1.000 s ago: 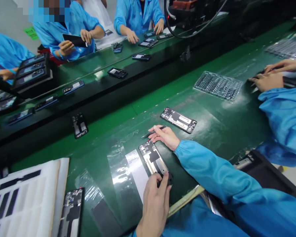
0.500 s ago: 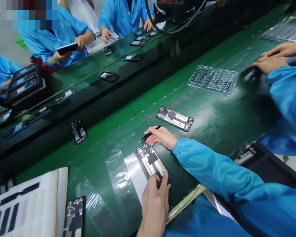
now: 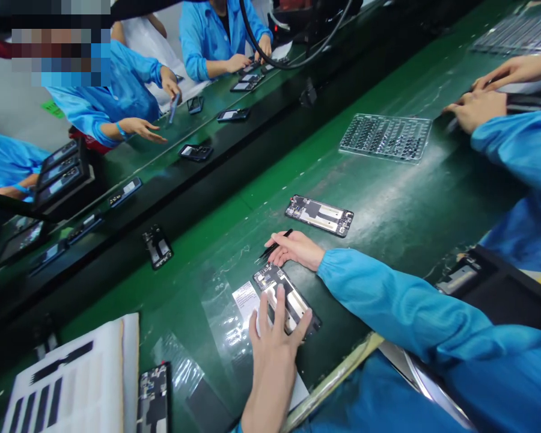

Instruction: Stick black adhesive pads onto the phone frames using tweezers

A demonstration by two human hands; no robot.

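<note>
An opened phone [image 3: 277, 278], its inner boards and silvery middle bare, lies on the green bench mat in front of me. Over its lower part my left hand [image 3: 273, 352] is open, fingers spread; whether the fingertips touch the phone I cannot tell. My right hand [image 3: 295, 249] is closed around black tweezers [image 3: 276, 245], just beyond the phone's top end, with the tips pointing left. A white strip with small dark print [image 3: 246, 299] lies left of the phone, partly covered by my left hand. Farther off rests a second opened phone [image 3: 320, 215].
A clear tray of small parts [image 3: 386, 138] stands at the upper right, near a co-worker's hands [image 3: 491, 96]. White sheets with black strips [image 3: 72, 379] and another opened phone [image 3: 153, 397] are at lower left. Phones line the ledge opposite, where co-workers in blue sit.
My left hand has gone from gripping the phone's lower end to spread fingers over it. My right hand keeps the tweezers in place. Across the bench, a co-worker's hands have moved apart.
</note>
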